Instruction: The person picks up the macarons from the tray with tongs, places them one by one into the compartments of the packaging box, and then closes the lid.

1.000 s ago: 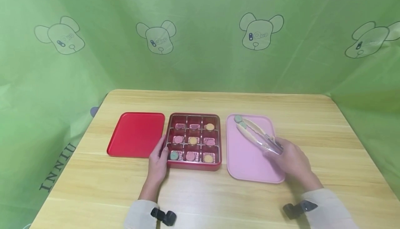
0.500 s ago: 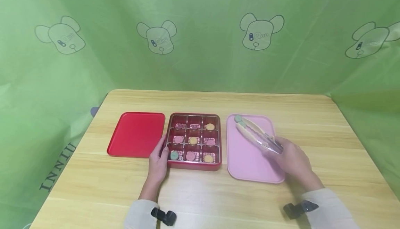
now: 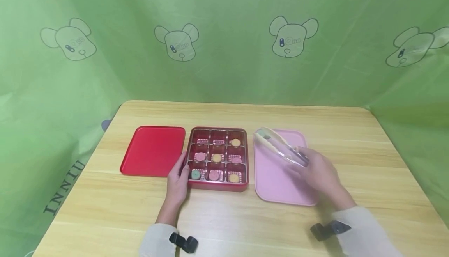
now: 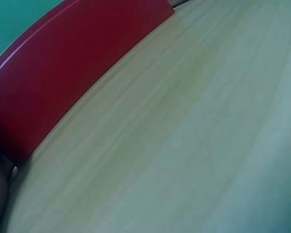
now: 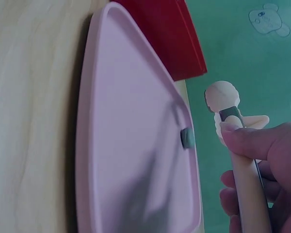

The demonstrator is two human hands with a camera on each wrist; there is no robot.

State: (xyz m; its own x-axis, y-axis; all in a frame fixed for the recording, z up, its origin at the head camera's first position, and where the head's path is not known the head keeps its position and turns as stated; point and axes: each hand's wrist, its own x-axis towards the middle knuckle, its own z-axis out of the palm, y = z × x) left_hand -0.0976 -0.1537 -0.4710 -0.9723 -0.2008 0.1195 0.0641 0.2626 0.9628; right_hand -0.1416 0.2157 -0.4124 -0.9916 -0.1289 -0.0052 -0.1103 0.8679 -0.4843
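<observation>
The right hand [image 3: 320, 171] grips tongs [image 5: 246, 182], now shifted left above the tray [image 3: 273, 185] and its green cookie [image 5: 187, 138], pickup unconfirmed; the left hand [image 3: 178, 185], fingers outstretched, touches the box [image 3: 217, 187].

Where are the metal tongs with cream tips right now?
In the head view, right of centre: the person's right hand holds the tongs above the pink rectangular tray, just right of the square red box.

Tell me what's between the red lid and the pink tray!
The head view shows a nine-compartment red box, with the left hand touching its side.
</observation>
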